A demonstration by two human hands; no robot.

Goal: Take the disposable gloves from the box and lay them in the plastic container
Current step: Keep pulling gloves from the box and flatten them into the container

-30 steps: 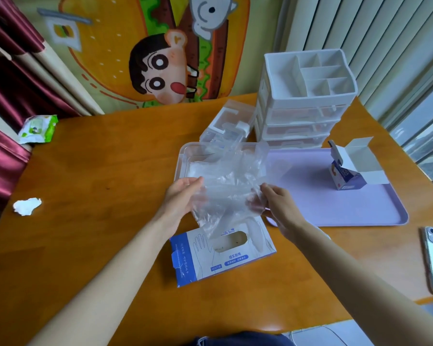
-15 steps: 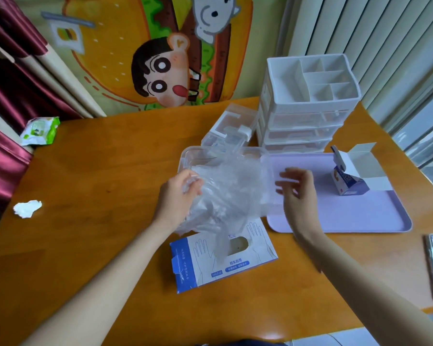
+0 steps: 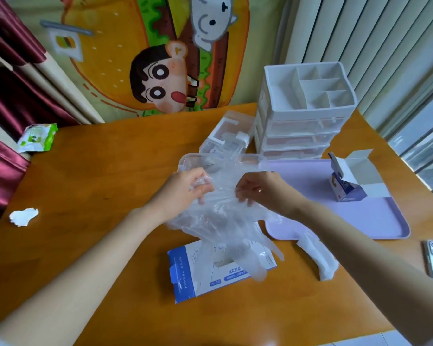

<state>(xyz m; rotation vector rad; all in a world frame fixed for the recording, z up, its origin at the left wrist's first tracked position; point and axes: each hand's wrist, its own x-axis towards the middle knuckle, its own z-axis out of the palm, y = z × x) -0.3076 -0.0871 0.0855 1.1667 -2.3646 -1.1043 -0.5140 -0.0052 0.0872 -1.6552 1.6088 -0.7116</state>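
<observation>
Both hands pinch a crumpled wad of clear gloves (image 3: 220,221). The left hand (image 3: 185,188) has its fingers curled into the film, and the right hand (image 3: 263,191) nips it just beside. The wad hangs below the hands, trailing onto the blue-and-white box (image 3: 200,273) nearer the person. Just beyond the hands sits the clear container (image 3: 185,162); what lies inside I cannot tell. A loose glove (image 3: 318,255) lies on the counter (image 3: 98,196) under the right forearm. The box's print is too blurred to read.
</observation>
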